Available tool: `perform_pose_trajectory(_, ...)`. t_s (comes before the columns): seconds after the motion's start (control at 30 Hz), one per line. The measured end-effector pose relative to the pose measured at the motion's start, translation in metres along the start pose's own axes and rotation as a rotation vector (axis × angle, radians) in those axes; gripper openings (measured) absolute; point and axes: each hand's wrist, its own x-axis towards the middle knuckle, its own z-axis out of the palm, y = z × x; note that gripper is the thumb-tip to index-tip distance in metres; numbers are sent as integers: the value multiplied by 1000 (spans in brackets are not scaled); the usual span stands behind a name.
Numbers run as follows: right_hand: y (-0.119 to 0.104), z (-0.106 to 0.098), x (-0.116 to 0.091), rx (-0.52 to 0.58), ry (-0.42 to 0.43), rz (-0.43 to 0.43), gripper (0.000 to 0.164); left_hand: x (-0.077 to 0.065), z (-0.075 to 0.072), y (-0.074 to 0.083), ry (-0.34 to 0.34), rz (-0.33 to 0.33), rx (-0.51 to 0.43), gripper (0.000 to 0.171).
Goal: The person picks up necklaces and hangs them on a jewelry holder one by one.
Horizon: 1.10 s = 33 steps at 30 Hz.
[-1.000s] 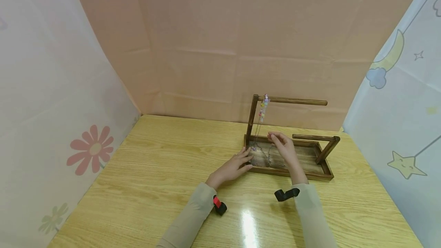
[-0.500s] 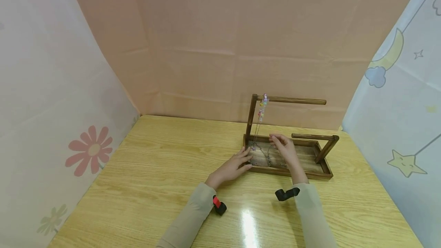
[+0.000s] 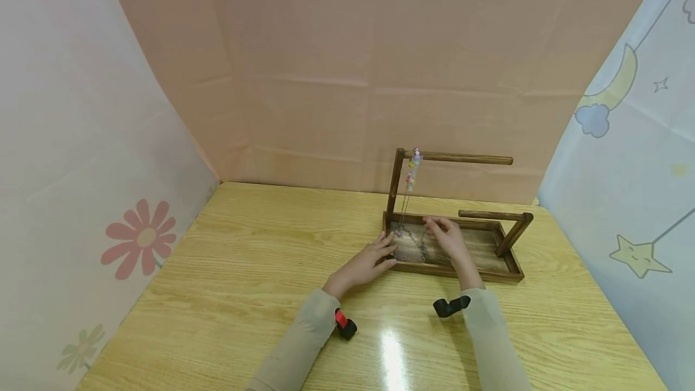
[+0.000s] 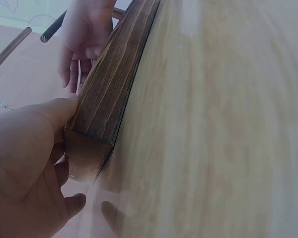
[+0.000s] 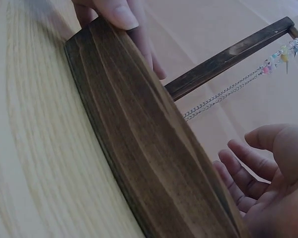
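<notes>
My left hand (image 3: 365, 263) holds the near left corner of a dark wooden jewellery stand (image 3: 434, 270), thumb at the front rim and fingers around the end. Over the stand's tray, the right hand (image 3: 449, 241) hovers with fingers loosely bent; in the right wrist view its thumb and fingers (image 5: 248, 163) stand apart, nothing visible between them. A necklace of pastel beads (image 3: 411, 178) hangs at the left end of the tall bar, its thin chain (image 5: 213, 99) dropping into the tray. More dark chain (image 3: 423, 251) lies on the tray floor, partly under the right hand.
The stand's long upper bar (image 3: 467, 158) reaches right from a tall post. A shorter bar (image 3: 491, 216) reaches left from a low post at the right end. Behind the wooden table (image 3: 260, 246) hangs a peach cloth (image 3: 304, 77); printed sheets flank both sides.
My right hand has lowered slightly over the tray, and the pink bit seen earlier near its fingertips no longer shows. The left hand stays at the corner.
</notes>
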Motion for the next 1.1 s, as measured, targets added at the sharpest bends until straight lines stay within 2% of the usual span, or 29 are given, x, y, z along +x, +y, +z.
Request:
perform_pose_trajectory(0.53, 10, -2, -1, 9, -74, -8, 45, 0, 0, 0, 7, -2, -20, 52)
perform_pose_trajectory(1.1, 13, -5, -2, -126, -102, -10, 43, 1, 2, 0, 13, 2, 9, 53)
